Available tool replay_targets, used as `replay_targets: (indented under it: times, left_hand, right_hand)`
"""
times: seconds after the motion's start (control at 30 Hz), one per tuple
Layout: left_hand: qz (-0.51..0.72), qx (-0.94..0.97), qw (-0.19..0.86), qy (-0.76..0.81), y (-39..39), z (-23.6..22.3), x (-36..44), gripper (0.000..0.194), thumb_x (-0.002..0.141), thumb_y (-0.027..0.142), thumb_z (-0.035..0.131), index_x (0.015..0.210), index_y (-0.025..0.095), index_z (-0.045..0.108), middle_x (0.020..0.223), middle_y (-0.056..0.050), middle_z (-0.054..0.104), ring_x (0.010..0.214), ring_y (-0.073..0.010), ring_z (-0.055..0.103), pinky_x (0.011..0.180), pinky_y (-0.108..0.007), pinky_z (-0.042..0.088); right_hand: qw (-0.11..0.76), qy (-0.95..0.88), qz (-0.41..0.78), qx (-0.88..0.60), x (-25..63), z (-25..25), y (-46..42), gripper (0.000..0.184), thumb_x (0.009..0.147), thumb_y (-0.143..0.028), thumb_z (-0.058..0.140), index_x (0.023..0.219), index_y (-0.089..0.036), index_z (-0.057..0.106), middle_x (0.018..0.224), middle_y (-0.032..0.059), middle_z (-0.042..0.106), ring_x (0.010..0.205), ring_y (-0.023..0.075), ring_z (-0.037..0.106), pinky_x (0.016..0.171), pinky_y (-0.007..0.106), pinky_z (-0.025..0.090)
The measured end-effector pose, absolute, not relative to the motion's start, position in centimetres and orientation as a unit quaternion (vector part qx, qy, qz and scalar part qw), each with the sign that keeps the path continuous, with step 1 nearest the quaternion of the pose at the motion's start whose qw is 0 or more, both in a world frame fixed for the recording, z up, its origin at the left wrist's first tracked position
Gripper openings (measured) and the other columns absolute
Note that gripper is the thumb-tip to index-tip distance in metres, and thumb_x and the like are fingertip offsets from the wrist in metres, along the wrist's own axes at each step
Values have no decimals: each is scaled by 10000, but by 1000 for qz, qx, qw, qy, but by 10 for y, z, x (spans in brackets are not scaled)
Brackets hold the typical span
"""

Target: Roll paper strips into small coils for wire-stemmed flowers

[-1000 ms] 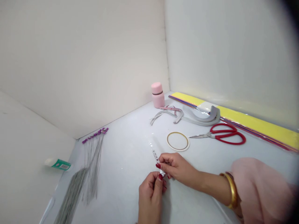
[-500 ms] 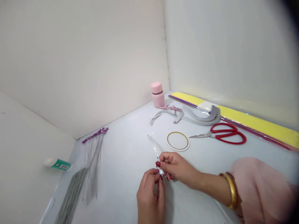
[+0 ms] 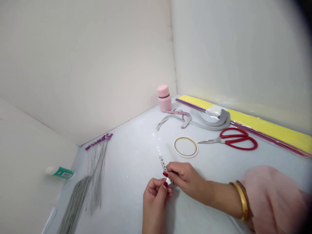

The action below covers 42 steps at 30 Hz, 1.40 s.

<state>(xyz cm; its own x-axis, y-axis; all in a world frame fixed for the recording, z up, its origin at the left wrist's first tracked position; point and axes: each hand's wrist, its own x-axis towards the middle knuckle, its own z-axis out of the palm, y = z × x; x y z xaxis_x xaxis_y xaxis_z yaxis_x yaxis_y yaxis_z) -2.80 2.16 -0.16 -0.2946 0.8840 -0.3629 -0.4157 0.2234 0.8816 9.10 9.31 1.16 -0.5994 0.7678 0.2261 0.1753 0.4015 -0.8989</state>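
Observation:
A narrow white strip with small dark marks, perhaps paper, runs up the table from between my fingers. Its near end is a small white folded bit. My left hand is closed with thumb and finger pinching this folded end from below. From the right, my right hand grips the strip just above, thumb on top. The fingers partly hide the fold. The strip's far end looks pale and glossy. Just beyond my right hand lies a thin tape roll.
Red-handled scissors, grey strips and pink strips lie behind my right hand. A pink bottle stands at the corner near a yellow pack. At left are wires, purple-tipped stems and a green-labelled tube.
My left thumb has come up over the folded end, and its fingers have curled. My right hand has shifted slightly down, and more of the strip's dark marks show.

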Motion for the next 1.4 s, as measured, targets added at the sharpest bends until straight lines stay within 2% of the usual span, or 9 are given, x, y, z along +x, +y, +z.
replay_targets:
  times: [0.17, 0.4, 0.5, 0.6, 0.67, 0.83, 1.0, 1.17, 1.4]
  left_hand:
    - [587, 175, 590, 527, 21, -3, -27, 184, 671, 208, 657, 604, 146, 497, 586, 28, 529, 507, -54, 476, 522, -159, 403]
    - [562, 482, 309, 597, 15, -8, -29, 149, 789, 228, 493, 659, 172, 540, 848, -82, 557, 824, -185, 551, 703, -288, 455]
    - [502, 605, 189, 589, 12, -9, -30, 157, 801, 156, 438, 706, 191, 558, 808, -73, 570, 788, -174, 559, 700, -286, 455]
    - [483, 626, 145, 595, 12, -8, -29, 172, 798, 129, 429, 717, 197, 565, 798, -73, 584, 776, -170, 565, 700, -278, 448]
    - [515, 574, 188, 608, 14, -6, -28, 166, 807, 159, 432, 706, 190, 561, 800, -75, 577, 760, -171, 560, 693, -284, 448]
    - [570, 386, 442, 574, 20, -1, -29, 135, 756, 221, 547, 635, 163, 532, 765, -60, 591, 742, -159, 562, 708, -271, 451]
    - [597, 197, 562, 537, 21, -1, -28, 173, 675, 190, 649, 576, 140, 516, 675, -6, 580, 598, -82, 523, 607, -186, 432]
    - [614, 135, 595, 501, 22, 1, -24, 177, 611, 172, 701, 576, 135, 532, 620, 22, 546, 542, -64, 515, 553, -166, 430]
    - [608, 287, 500, 546, 20, -3, -24, 155, 687, 237, 634, 599, 147, 545, 785, -48, 570, 666, -133, 557, 635, -245, 453]
  right_hand:
    - [330, -777, 445, -299, 92, 10, 95, 234, 856, -263, 410, 641, -178, 438, 577, -32, 439, 543, 89, 428, 538, 199, 340]
    - [244, -672, 614, -336, 86, -1, 97, 304, 839, -389, 434, 624, -178, 392, 490, -45, 477, 412, 67, 432, 407, 168, 324]
    - [226, -637, 653, -341, 84, 0, 96, 304, 836, -405, 429, 635, -185, 369, 486, -49, 488, 372, 55, 410, 361, 150, 292]
    - [221, -614, 672, -349, 83, 2, 95, 303, 834, -407, 427, 635, -190, 356, 481, -56, 482, 350, 47, 382, 341, 143, 272]
    - [235, -624, 656, -354, 84, 4, 93, 298, 840, -390, 420, 631, -189, 353, 492, -54, 484, 361, 47, 388, 359, 148, 288]
    - [259, -709, 559, -343, 86, 5, 93, 284, 860, -335, 392, 622, -186, 354, 519, -48, 466, 416, 59, 419, 418, 164, 323]
    - [291, -781, 452, -318, 89, 6, 94, 294, 868, -291, 386, 600, -186, 329, 521, -56, 398, 477, 68, 371, 464, 175, 295]
    - [288, -755, 495, -319, 90, 4, 95, 308, 867, -351, 388, 608, -188, 350, 516, -52, 414, 469, 73, 383, 453, 176, 307]
    - [246, -672, 616, -328, 87, 3, 95, 350, 849, -455, 390, 627, -184, 378, 497, -37, 497, 405, 64, 433, 400, 165, 331]
